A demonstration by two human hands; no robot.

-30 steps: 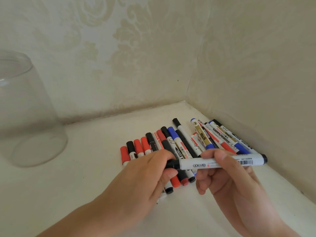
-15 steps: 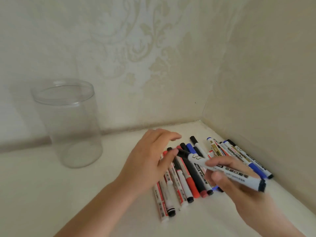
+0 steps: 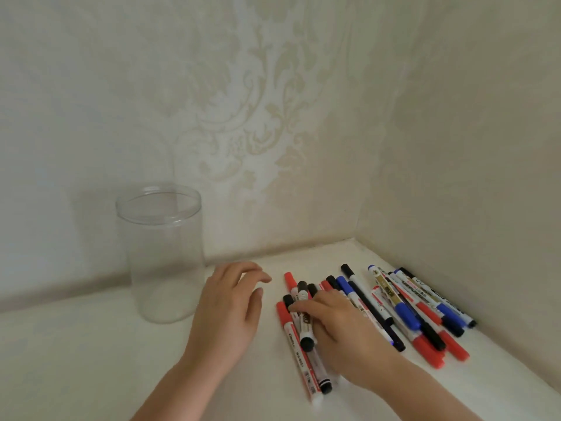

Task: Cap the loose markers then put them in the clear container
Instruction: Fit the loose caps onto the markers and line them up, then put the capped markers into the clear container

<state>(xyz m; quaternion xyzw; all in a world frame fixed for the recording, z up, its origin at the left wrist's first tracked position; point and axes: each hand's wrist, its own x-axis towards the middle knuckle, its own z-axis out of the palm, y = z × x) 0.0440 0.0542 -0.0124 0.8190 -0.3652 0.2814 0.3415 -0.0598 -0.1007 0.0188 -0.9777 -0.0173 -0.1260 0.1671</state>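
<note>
Clear container [image 3: 162,253] stands upright at the left of the tabletop [image 3: 76,360], nothing inside; no marker stored yet. Left hand [image 3: 230,305] hovers just beside it, fingers loosely spread, holding nothing. Right hand [image 3: 337,323] lies palm down on the markers [image 3: 403,308]; whether it grips any cannot be told. The pile lies at the right, near the wall corner. Most visible ends show caps. Judgement: storing has not begun.

a pale shelf [image 3: 91,360] carries an upright clear container [image 3: 164,256] and scattered markers [image 3: 394,311].
</note>
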